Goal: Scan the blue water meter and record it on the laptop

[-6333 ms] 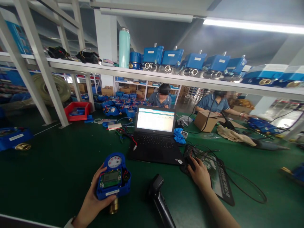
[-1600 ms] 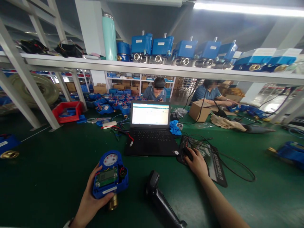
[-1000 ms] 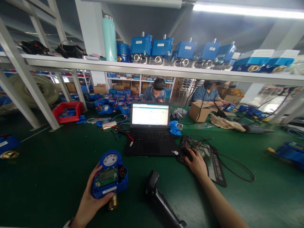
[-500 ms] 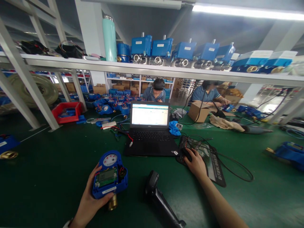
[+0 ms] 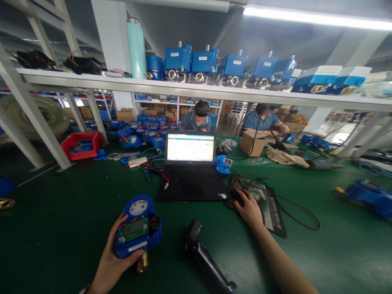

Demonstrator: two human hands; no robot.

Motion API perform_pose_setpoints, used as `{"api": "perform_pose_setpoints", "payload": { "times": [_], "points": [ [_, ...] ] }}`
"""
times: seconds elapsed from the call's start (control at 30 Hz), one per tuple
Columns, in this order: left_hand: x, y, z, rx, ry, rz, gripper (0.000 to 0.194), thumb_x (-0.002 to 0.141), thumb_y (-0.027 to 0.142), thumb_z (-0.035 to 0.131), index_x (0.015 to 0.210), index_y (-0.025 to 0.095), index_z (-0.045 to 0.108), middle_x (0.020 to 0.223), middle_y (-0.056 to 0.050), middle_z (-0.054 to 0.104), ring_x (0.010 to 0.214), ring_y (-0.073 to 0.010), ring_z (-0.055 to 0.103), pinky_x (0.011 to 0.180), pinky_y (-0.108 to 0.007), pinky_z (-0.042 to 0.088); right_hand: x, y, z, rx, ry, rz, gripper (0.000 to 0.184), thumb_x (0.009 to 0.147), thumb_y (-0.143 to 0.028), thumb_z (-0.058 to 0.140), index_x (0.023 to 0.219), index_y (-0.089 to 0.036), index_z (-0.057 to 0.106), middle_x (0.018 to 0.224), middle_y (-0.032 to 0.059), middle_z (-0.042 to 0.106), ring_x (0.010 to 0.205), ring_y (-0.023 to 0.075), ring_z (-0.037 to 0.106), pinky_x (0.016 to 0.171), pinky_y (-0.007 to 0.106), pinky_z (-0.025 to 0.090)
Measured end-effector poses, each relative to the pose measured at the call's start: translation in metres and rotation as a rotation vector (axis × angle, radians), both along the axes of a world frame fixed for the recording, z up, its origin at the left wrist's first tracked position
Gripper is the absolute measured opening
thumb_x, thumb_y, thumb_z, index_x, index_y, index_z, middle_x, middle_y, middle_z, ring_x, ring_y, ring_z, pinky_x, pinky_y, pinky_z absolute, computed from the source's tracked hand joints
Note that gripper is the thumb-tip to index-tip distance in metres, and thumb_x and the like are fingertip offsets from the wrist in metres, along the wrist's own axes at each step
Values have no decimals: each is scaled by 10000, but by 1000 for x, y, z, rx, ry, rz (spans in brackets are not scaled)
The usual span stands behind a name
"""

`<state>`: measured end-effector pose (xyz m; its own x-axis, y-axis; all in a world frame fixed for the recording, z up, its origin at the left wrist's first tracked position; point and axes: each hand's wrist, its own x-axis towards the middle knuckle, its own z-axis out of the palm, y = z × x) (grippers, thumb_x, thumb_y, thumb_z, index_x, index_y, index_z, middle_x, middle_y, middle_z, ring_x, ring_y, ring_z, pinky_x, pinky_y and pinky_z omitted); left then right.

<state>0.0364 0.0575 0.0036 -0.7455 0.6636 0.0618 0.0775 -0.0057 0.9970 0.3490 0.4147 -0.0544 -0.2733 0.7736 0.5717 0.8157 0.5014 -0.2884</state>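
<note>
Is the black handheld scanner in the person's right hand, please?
No, the right hand holds the black mouse, while the scanner lies on the green tabletop.

A lit fluorescent tube (image 5: pixel 318 19) shines across the upper right beneath a grey ceiling (image 5: pixel 190 28), with a dimmer light fixture (image 5: pixel 183 5) to its left. Before us, a long white shelf (image 5: pixel 196 90) spans the green-topped workbench (image 5: pixel 76 196), whose surface catches a pale sheen at the lower right; light metal posts (image 5: pixel 41 126) slant at the left. Farther back we see a white pillar (image 5: pixel 105 36), a white rack (image 5: pixel 178 107) stacked with cardboard boxes (image 5: pixel 150 112), and another pillar (image 5: pixel 316 124) on the right.
</note>
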Motion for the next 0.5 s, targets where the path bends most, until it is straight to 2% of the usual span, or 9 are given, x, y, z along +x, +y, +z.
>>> {"api": "perform_pose_setpoints", "payload": {
  "times": [0.17, 0.4, 0.5],
  "points": [
    [-1, 0, -1, -8, -3, 0, 958, 527, 497, 835, 1350, 380, 358, 1519, -12, 268, 1263, -353, 456, 877, -399, 588, -1, -2, 1, 0, 17, 3, 448, 874, -330, 507, 1290, -175, 568, 1306, 167, 484, 1145, 333, 529, 930, 463, 495],
    [5, 1, 7, -1, -20, 18, 977, 489, 539, 836, 1328, 345, 376, 1530, -45, 248, 1303, -410, 401, 997, -551, 506, -2, -4, 3, 13, 42, 7, 464, 882, -348, 482, 1302, -168, 559, 1325, 172, 474, 1161, 337, 514, 955, 479, 485],
    [4, 0, 6, -14, -21, 5, 973, 512, 531, 829, 1344, 354, 357, 1537, -49, 231, 1310, -424, 385, 987, -585, 500, -1, -7, 6, 34, 46, -31, 456, 886, -354, 470, 1296, -178, 564, 1322, 164, 479, 1131, 331, 530, 931, 470, 501]
  ]
}}
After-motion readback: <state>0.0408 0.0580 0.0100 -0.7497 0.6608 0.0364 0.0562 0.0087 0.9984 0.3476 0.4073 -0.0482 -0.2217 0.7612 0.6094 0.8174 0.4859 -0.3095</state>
